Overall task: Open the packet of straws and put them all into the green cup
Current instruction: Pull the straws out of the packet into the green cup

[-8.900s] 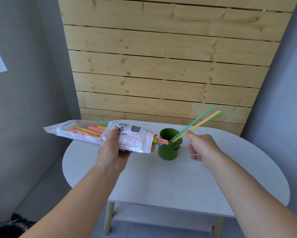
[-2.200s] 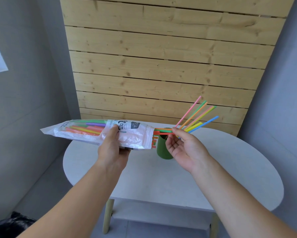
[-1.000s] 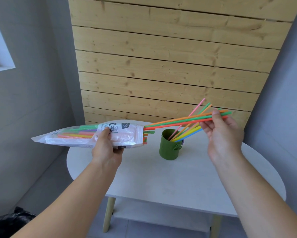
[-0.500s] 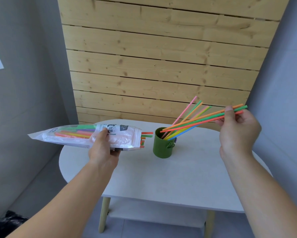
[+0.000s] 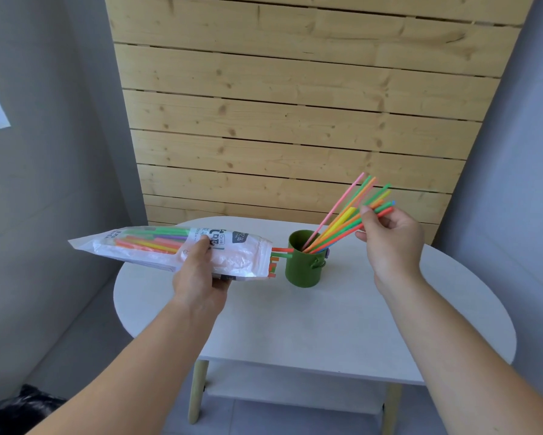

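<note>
My left hand (image 5: pixel 201 277) grips the clear packet of straws (image 5: pixel 157 249), held level above the table's left side with its open end facing the green cup (image 5: pixel 303 262). A few straw ends stick out of that opening, just short of the cup. Several coloured straws (image 5: pixel 345 215) lean up and to the right out of the cup. My right hand (image 5: pixel 389 243) pinches the upper ends of a few orange, green and red straws whose lower ends are inside the cup.
The cup stands near the back of a white rounded table (image 5: pixel 326 334) with wooden legs and a lower shelf. A wooden slat wall (image 5: pixel 295 120) rises behind. A dark bag (image 5: pixel 15 409) lies on the floor at lower left.
My right hand has pulled a few straws out of the packet, swung them right and lowered their far ends into the cup. The packet stays level in my left hand.
</note>
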The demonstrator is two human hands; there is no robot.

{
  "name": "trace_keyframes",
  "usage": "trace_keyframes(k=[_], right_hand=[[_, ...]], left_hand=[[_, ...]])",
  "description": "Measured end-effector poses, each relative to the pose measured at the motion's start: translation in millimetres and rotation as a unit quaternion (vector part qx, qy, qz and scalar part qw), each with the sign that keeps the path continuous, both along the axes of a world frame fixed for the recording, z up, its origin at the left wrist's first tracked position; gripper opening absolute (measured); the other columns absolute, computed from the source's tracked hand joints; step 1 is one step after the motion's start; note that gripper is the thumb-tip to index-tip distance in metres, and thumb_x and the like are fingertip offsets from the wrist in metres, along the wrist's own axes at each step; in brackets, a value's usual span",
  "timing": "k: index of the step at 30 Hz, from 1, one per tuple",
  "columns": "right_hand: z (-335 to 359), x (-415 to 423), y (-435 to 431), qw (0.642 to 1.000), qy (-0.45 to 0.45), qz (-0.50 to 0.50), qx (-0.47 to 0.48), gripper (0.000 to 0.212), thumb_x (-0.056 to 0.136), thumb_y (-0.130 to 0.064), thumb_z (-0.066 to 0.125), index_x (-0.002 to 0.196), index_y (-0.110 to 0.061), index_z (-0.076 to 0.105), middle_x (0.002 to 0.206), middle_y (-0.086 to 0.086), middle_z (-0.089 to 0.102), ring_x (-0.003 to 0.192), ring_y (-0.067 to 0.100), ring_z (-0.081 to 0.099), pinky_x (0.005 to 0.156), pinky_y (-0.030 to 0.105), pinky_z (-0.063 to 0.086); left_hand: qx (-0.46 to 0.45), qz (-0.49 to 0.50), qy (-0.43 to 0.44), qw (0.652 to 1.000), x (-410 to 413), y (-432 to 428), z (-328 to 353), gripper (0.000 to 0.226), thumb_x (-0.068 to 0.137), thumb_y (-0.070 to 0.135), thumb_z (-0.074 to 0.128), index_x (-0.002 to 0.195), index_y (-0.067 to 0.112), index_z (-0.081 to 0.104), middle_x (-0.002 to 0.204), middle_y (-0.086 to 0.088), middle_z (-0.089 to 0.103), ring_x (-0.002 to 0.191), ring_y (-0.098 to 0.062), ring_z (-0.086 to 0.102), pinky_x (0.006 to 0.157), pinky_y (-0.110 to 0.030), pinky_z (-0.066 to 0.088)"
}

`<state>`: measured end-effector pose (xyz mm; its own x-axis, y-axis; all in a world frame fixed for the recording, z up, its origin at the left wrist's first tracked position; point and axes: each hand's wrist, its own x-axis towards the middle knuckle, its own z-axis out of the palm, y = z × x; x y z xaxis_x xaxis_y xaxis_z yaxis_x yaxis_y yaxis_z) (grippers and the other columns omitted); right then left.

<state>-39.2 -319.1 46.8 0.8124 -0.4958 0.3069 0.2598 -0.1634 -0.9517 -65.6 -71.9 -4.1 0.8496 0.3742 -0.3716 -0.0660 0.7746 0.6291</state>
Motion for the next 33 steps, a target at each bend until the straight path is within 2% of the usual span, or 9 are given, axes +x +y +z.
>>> trace_keyframes(k=[3, 6, 8, 11, 14, 18, 24, 30, 33], right_hand=[[-5, 5, 2, 1.000, 0.027, 0.000, 0.011, 0.020, 0.091, -0.024, 0.070, 0.076, -0.012, 0.067, 0.069, 0.003, 0.068, 0.063, 0.018, 0.070, 0.080, 0.049, 0.061], [-9, 9, 2, 0.999, 0.043, 0.000, -0.008, 0.028, 0.090, -0.028, 0.070, 0.078, -0.003, 0.068, 0.062, -0.001, 0.061, 0.062, 0.021, 0.057, 0.076, 0.053, 0.058], [-11, 10, 2, 0.998, 0.052, 0.011, -0.023, 0.027, 0.089, -0.030, 0.071, 0.079, -0.005, 0.068, 0.061, -0.002, 0.058, 0.060, 0.018, 0.052, 0.074, 0.053, 0.057], [-15, 8, 3, 0.996, 0.086, 0.014, -0.022, 0.023, 0.086, -0.033, 0.075, 0.094, -0.014, 0.067, 0.077, -0.002, 0.069, 0.066, 0.015, 0.062, 0.078, 0.051, 0.060], [-22, 6, 6, 0.981, 0.192, 0.003, -0.033, 0.041, 0.080, -0.045, 0.075, 0.102, -0.017, 0.054, 0.093, 0.004, 0.067, 0.088, 0.025, 0.067, 0.086, 0.052, 0.058], [-21, -13, 20, 0.936, 0.334, 0.112, 0.010, 0.041, 0.095, -0.048, 0.056, 0.086, -0.009, 0.061, 0.080, 0.009, 0.063, 0.071, 0.023, 0.061, 0.065, 0.037, 0.058], [-25, -26, 51, 0.944, 0.225, 0.236, 0.054, 0.034, 0.100, -0.038, 0.051, 0.104, -0.008, 0.066, 0.077, 0.010, 0.064, 0.062, 0.021, 0.059, 0.050, 0.028, 0.049], [-30, -29, 63, 0.952, 0.145, 0.262, 0.067, 0.006, 0.094, -0.012, 0.066, 0.098, -0.010, 0.070, 0.090, 0.015, 0.072, 0.070, 0.022, 0.067, 0.060, 0.028, 0.054], [-31, -30, 62, 0.951, 0.135, 0.267, 0.081, 0.009, 0.091, -0.003, 0.068, 0.098, -0.008, 0.071, 0.087, 0.013, 0.073, 0.067, 0.018, 0.068, 0.065, 0.031, 0.058]], left_hand=[[0.000, -0.010, -0.007, 1.000, 1, 0, -2, 0.021, 0.095, 0.016, 0.073, 0.111, 0.019, 0.060, 0.119, -0.008, 0.076, 0.102, -0.024, 0.076, 0.096, -0.048, 0.060], [0.005, -0.013, -0.014, 1.000, 2, -1, -3, 0.032, 0.095, 0.018, 0.073, 0.123, 0.017, 0.059, 0.120, -0.010, 0.076, 0.103, -0.025, 0.076, 0.095, -0.049, 0.061], [0.006, -0.017, -0.014, 1.000, 3, -1, -4, 0.031, 0.095, 0.017, 0.073, 0.123, 0.016, 0.060, 0.121, -0.010, 0.076, 0.104, -0.025, 0.076, 0.094, -0.049, 0.061], [0.002, -0.022, -0.015, 1.000, 4, -1, -3, 0.025, 0.096, 0.017, 0.073, 0.118, 0.017, 0.061, 0.121, -0.009, 0.076, 0.104, -0.024, 0.076, 0.093, -0.047, 0.061], [0.001, -0.027, -0.022, 0.999, 4, -2, -2, 0.030, 0.096, 0.017, 0.072, 0.124, 0.016, 0.061, 0.121, -0.009, 0.076, 0.104, -0.024, 0.076, 0.089, -0.046, 0.062], [0.003, -0.035, -0.033, 0.999, 4, -5, 0, 0.024, 0.097, 0.016, 0.071, 0.120, 0.016, 0.062, 0.122, -0.009, 0.077, 0.105, -0.024, 0.077, 0.094, -0.047, 0.061], [0.018, -0.057, -0.051, 0.997, 3, -10, 4, 0.033, 0.097, 0.020, 0.071, 0.128, 0.012, 0.063, 0.121, -0.010, 0.077, 0.104, -0.026, 0.077, 0.089, -0.046, 0.063], [0.017, -0.055, -0.065, 0.996, 3, -10, 7, 0.038, 0.096, 0.021, 0.072, 0.132, 0.011, 0.062, 0.125, -0.012, 0.076, 0.110, -0.028, 0.075, 0.098, -0.052, 0.059], [0.011, -0.055, -0.065, 0.996, 2, -10, 6, 0.031, 0.097, 0.020, 0.071, 0.126, 0.012, 0.064, 0.124, -0.012, 0.076, 0.110, -0.028, 0.076, 0.099, -0.052, 0.058]])
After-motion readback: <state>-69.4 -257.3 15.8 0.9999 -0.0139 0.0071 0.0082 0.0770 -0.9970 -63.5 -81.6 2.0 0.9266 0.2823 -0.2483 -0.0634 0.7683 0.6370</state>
